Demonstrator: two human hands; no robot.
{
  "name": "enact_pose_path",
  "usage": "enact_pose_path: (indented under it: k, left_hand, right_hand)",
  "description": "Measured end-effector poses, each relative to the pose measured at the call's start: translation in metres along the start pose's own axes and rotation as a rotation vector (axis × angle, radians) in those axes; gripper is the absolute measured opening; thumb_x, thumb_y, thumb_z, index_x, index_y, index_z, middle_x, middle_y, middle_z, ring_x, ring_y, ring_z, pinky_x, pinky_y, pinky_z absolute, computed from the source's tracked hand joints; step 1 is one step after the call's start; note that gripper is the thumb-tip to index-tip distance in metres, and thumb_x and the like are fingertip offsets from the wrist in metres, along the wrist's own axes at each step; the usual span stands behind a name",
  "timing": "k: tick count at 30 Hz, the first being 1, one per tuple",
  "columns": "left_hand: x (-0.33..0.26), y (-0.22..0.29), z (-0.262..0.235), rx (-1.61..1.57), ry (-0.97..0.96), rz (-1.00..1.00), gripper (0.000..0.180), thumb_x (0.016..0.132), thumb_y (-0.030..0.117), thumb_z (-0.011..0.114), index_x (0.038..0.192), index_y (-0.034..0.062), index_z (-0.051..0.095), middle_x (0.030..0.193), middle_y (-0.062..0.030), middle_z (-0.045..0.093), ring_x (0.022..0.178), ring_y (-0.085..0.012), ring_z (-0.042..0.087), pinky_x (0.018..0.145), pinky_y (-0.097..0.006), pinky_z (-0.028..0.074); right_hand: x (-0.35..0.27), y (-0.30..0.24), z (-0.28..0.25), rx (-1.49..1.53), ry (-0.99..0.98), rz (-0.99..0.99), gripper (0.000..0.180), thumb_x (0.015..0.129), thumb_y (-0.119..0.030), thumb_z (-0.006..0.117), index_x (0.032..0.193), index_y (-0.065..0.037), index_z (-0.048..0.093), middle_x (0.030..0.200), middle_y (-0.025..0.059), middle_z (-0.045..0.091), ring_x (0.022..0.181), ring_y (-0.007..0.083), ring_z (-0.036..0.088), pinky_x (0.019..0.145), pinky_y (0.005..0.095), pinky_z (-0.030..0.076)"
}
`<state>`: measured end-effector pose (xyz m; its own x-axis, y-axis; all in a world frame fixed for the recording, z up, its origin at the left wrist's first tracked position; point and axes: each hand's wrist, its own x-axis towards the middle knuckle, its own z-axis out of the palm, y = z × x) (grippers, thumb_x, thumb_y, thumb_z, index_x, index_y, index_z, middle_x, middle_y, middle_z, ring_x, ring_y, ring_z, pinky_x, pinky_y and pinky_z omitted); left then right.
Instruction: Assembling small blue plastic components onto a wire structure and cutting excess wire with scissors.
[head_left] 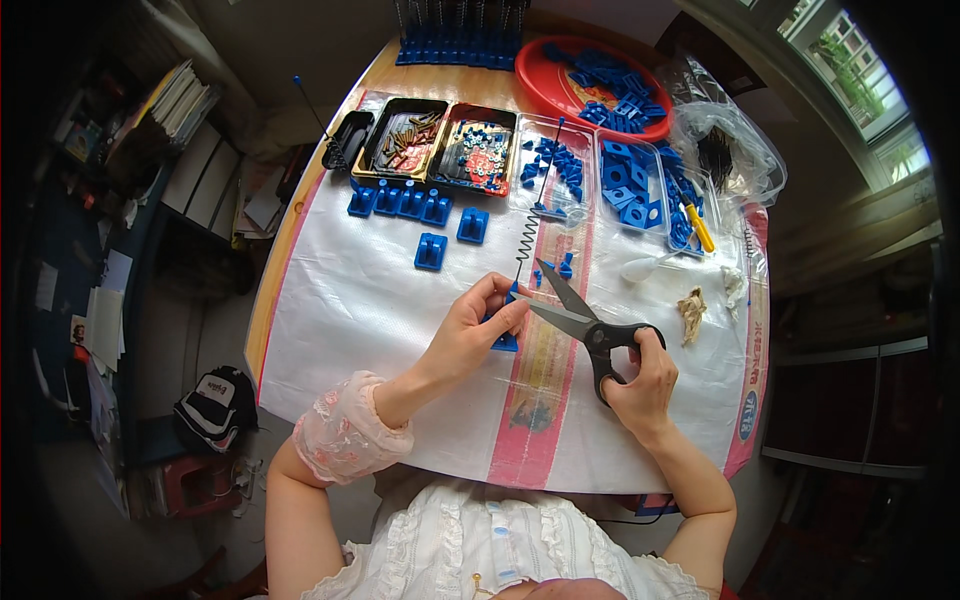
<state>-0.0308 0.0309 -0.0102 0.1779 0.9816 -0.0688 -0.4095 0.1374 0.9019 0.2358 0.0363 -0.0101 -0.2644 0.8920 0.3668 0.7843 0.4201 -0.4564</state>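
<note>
My left hand point(468, 322) pinches a small blue plastic piece with a flat blue base point(507, 341) below it, partly hidden by the fingers. Rising from the piece is a dark coiled wire spring point(527, 238), ending in a straight rod with a blue tip point(561, 122). In my right hand point(645, 385) are black-handled scissors point(598, 336), blades spread apart. One blade reaches to the fingers of the left hand; the other points up beside the spring. A few small blue bits point(566, 266) lie on the sheet just beyond the blades.
Along the far side stand a tray of brass-coloured screws point(375, 164), a tray of small nuts point(440, 176) and clear trays of blue parts point(630, 185). Several blue blocks point(431, 252) sit left of centre. Behind are a red basin point(530, 85) and plastic bag point(762, 170). A yellow-handled tool point(700, 232) lies right.
</note>
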Motion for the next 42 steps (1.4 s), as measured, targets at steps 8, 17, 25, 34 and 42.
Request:
enact_pose_path:
  k: [8,17,25,34,42]
  left_hand:
    - [0.000,0.006,0.000,-0.049,0.050,-0.058,0.015,0.103,0.019,0.053,0.104,0.0042,0.053,0.074,0.0008,0.052,0.069,-0.0093,0.051,0.070,-0.025,0.045]
    - [0.001,0.007,-0.002,-0.203,0.046,-0.101,0.031,0.108,0.029,0.037,0.102,0.0038,0.053,0.067,-0.0009,0.049,0.066,-0.0110,0.049,0.067,-0.026,0.045]
    - [0.001,0.008,-0.002,-0.203,0.066,-0.116,0.028,0.107,0.028,0.040,0.105,0.0040,0.052,0.068,-0.0014,0.050,0.069,-0.0116,0.053,0.068,-0.026,0.047]
    - [0.002,0.011,-0.003,-0.086,0.029,-0.132,0.026,0.105,0.030,0.047,0.095,0.0061,0.052,0.063,-0.0001,0.047,0.063,-0.0118,0.050,0.063,-0.026,0.045]
    - [0.000,0.009,-0.001,-0.215,0.066,-0.136,0.027,0.107,0.026,0.039,0.101,0.0036,0.053,0.065,-0.0019,0.048,0.065,-0.0126,0.050,0.065,-0.027,0.045]
  right_hand:
    - [0.000,0.003,0.001,0.120,0.078,0.062,0.044,0.055,-0.002,0.071,0.094,-0.004,0.050,0.073,0.0082,0.049,0.062,0.0250,0.051,0.058,0.0364,0.041]
    - [-0.001,0.004,0.001,0.121,0.081,0.058,0.044,0.055,-0.003,0.071,0.094,-0.004,0.050,0.072,0.0081,0.049,0.062,0.0253,0.051,0.058,0.0365,0.041]
    - [-0.002,0.005,0.000,0.113,0.108,0.040,0.044,0.055,-0.003,0.071,0.093,-0.004,0.050,0.073,0.0089,0.050,0.062,0.0260,0.052,0.059,0.0368,0.041]
    - [-0.001,0.003,-0.001,0.118,0.114,0.026,0.044,0.055,-0.003,0.072,0.093,-0.004,0.050,0.073,0.0094,0.050,0.062,0.0269,0.052,0.059,0.0371,0.042]
    - [0.000,0.002,-0.011,0.140,0.228,-0.026,0.048,0.054,0.000,0.072,0.097,-0.003,0.051,0.074,0.0083,0.050,0.062,0.0221,0.051,0.056,0.0331,0.041]
